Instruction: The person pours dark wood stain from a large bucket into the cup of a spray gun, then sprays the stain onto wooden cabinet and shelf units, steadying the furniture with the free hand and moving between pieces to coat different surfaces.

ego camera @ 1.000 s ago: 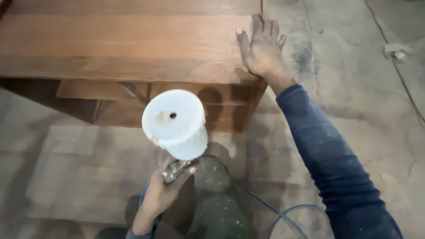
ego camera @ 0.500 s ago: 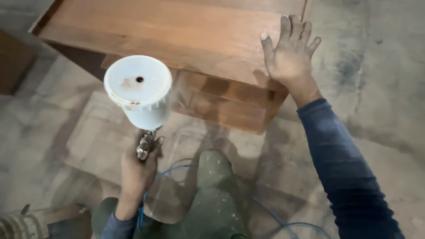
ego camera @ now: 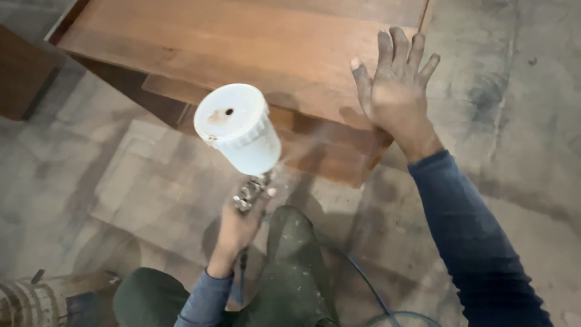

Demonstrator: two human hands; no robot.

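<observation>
Left hand [ego camera: 237, 225] low in the middle of the frame, clenched round the grip of the spray gun [ego camera: 249, 192], white paint cup [ego camera: 238, 128] riding on top, just above centre-left. The nozzle points up-frame at the lower edge of the wooden furniture piece [ego camera: 254, 48], which fills the upper half, and a faint mist hangs by that edge. To do this pass well, I'd say: hold the gun square to the edge, keep an even gap, and sweep steadily along the rail (lingering would likely make it run). Right hand [ego camera: 396, 91] is at upper right, open and flat, fingers spread, palm pressed on the top's corner, gripping nothing, bracing. Its blue-sleeved arm runs down to the lower right. The left wrist is cocked, forearm rising from the bottom edge beside dark green trousers [ego camera: 296, 266], with a blue air hose [ego camera: 363, 281] trailing off at lower right over the concrete floor [ego camera: 520, 139]
</observation>
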